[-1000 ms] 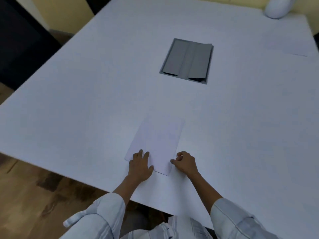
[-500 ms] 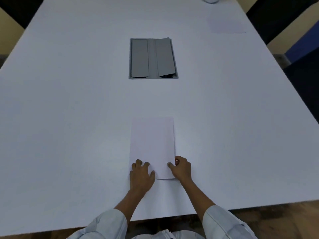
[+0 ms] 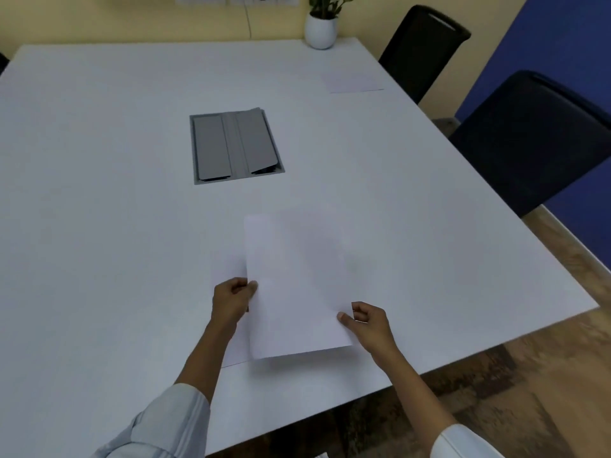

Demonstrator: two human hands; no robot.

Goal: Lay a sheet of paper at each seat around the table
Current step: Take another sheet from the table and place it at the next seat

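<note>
Both my hands hold white paper [image 3: 297, 285] lifted a little above the white table [image 3: 99, 226] near its front edge. My left hand [image 3: 231, 300] pinches its left edge and my right hand [image 3: 367, 322] pinches its lower right corner. Under it, one white sheet [image 3: 231, 352] lies flat on the table, mostly covered, with its left strip and lower left corner showing. Another sheet [image 3: 353, 82] lies at the far right of the table, in front of a black chair [image 3: 420, 47].
A grey cable hatch [image 3: 234, 148] is set in the table's middle. A white pot with a plant [image 3: 320, 29] stands at the far edge. A second black chair [image 3: 529, 140] stands at the right side. Wooden floor shows below the table's front right corner.
The hands were pressing flat on paper on the table; now they grip paper and have lifted it up and to the right, leaving one sheet on the table. The view turned.
</note>
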